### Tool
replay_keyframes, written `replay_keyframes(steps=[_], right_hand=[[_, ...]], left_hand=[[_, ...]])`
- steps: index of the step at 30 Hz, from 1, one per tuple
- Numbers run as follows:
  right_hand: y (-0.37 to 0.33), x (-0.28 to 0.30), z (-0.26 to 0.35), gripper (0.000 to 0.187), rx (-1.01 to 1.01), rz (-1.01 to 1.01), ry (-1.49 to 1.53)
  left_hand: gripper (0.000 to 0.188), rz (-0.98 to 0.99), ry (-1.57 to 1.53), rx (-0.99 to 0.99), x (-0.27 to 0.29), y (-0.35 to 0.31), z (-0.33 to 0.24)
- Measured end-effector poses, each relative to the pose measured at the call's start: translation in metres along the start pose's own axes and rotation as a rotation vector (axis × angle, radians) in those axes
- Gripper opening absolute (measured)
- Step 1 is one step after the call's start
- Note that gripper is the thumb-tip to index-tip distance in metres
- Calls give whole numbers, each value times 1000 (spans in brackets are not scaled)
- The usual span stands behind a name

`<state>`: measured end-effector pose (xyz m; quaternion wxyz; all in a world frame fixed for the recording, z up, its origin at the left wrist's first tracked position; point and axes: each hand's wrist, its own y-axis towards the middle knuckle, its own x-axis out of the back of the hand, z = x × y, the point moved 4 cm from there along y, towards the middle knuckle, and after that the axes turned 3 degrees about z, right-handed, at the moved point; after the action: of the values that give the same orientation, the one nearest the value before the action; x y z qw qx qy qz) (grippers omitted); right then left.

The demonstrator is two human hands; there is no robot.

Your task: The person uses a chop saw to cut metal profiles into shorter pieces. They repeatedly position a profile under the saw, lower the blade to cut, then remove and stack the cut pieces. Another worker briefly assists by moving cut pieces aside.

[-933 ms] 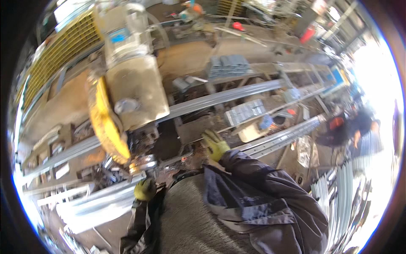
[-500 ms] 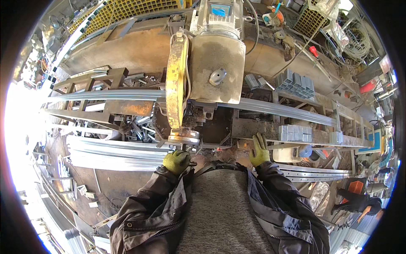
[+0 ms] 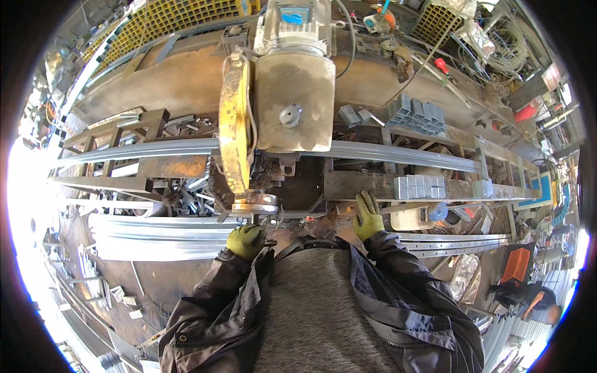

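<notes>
My left hand [image 3: 246, 241], in a yellow-green work glove, is closed around a short dark handle [image 3: 270, 243], whose end sticks out on its right. Just beyond it sits a round metal clamp part [image 3: 256, 207] of a cut-off saw. My right hand [image 3: 369, 217], gloved alike, rests at the near edge of the steel bench [image 3: 354, 184] with its fingers stretched out. The saw's worn yellow guard [image 3: 233, 124] and grey-brown housing [image 3: 295, 102] stand over the bench. Long galvanized profiles [image 3: 404, 156] run crosswise beneath the saw.
Short cut pieces [image 3: 420, 187] line the bench on the right, with more stacked pieces [image 3: 415, 115] behind. Long bright profiles [image 3: 155, 239] lie at the left. Metal offcuts [image 3: 198, 196] pile up beside the saw. Another person [image 3: 528, 297] is at the far lower right.
The whole view has shifted, so the saw and bench appear farther left. Both hands keep about the same places on the handle and at the bench edge.
</notes>
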<state>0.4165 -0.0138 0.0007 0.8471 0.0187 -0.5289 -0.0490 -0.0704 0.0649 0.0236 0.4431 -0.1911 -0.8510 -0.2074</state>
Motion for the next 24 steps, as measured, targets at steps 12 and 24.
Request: replay_keyframes(steps=[12, 24], right_hand=[[1, 8, 4, 77, 13, -18, -23], [1, 17, 12, 76, 57, -90, 11]], left_hand=[[22, 51, -1, -40, -17, -4, 22], [15, -34, -12, -119, -14, 0, 18]])
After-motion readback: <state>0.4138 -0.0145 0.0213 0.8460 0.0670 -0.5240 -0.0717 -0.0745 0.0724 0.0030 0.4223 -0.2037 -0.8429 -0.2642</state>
